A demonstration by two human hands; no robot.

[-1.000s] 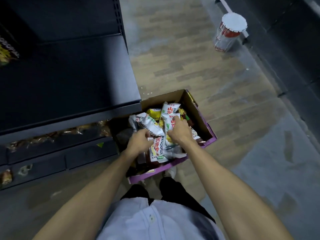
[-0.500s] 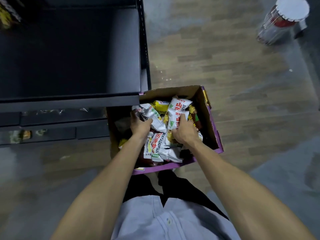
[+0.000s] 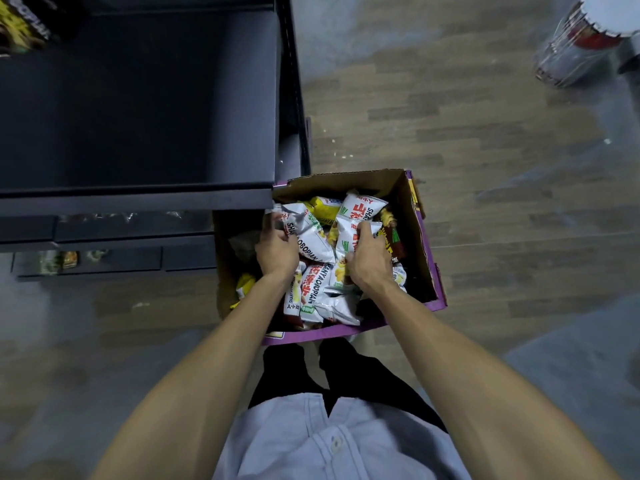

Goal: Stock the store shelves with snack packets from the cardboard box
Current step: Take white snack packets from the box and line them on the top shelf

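Both hands are hardly moving since a moment ago, staying down in the cardboard box (image 3: pixel 414 237) at the middle of the frame. The left hand (image 3: pixel 277 249) is making a tight grip round a white snack packet (image 3: pixel 313 239). The right hand (image 3: pixel 369 266) is gripping another white packet (image 3: pixel 348 228). Fingertips are hiding among packets. The dark shelf (image 3: pixel 138 116) is covering the box's upper left corner.

We see a dim, bluish scene. The dark shelf (image 3: pixel 138 98) at far left swallows detail, while the white snack packets (image 3: pixel 313 237) catch the most light. Blur smears the canister (image 3: pixel 581 39) at far right and the floor (image 3: pixel 485 168). Wide-angle distortion stretches the near forearms (image 3: pixel 467 375).
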